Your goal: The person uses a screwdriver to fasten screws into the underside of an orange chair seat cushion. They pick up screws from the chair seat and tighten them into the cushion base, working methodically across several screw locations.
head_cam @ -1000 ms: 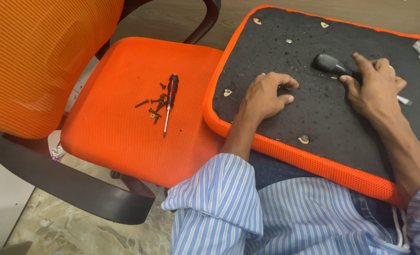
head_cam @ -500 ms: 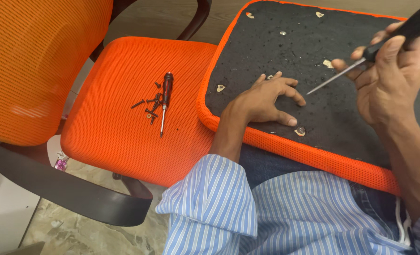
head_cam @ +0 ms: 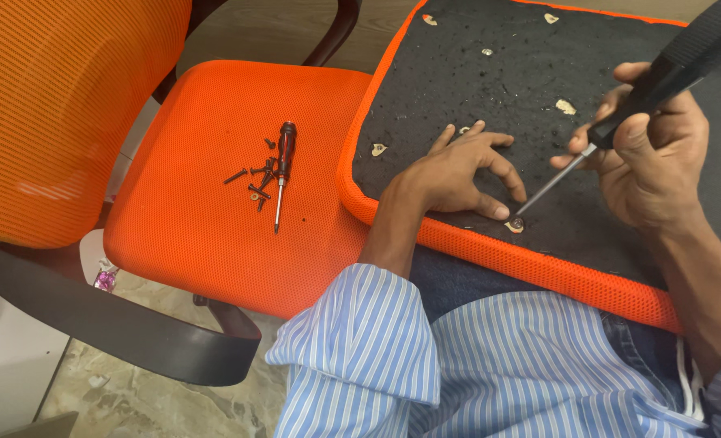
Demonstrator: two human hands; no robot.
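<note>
Sleeves: my blue striped shirt sleeves (head_cam: 360,357) filled the near edge of the view, with the seat panel resting across my lap.
Seat panel: the upturned seat panel (head_cam: 474,89), black underneath with an orange mesh rim, lay with its near edge toward me.
Screw: a small screw (head_cam: 516,223) sat in a pale hole near the panel's near edge.
Left hand: my left hand (head_cam: 458,172) lay on the black underside, fingers spread and holding nothing, one fingertip pressed down just beside the screw.
Right hand: my right hand (head_cam: 656,158) was closed around the black handle of a screwdriver (head_cam: 620,113).
Screwdriver: its shaft slanted down toward the near edge, the tip at the screw.
Other holes: more pale torn spots (head_cam: 566,106) dotted the panel toward its far edge.
Chair: an orange mesh chair (head_cam: 214,243) stood beside the panel's left edge.
On the chair seat: a second, smaller screwdriver (head_cam: 282,170) with a dark red handle lay near the seat's middle, touching a cluster of loose dark screws (head_cam: 255,177).
</note>
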